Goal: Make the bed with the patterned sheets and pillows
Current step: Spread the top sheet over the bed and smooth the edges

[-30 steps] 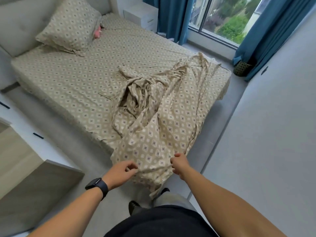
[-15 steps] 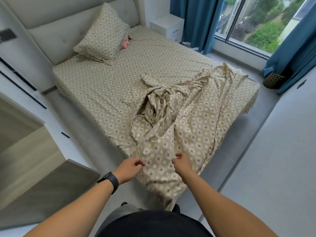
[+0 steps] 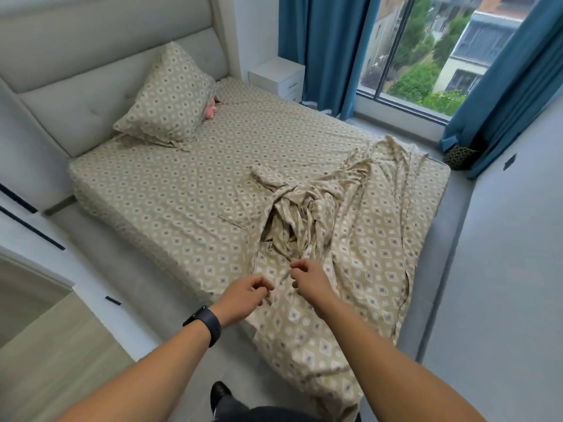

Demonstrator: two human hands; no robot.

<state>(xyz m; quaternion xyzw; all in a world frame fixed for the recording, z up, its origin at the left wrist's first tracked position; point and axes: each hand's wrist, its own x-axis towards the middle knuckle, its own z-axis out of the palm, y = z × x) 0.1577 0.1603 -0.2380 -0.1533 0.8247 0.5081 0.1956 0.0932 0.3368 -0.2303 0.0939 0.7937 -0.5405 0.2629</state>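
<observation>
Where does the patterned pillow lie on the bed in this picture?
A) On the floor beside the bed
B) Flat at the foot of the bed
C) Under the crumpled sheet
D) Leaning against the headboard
D: the pillow stands tilted against the padded headboard, far from the crumpled sheet.
</observation>
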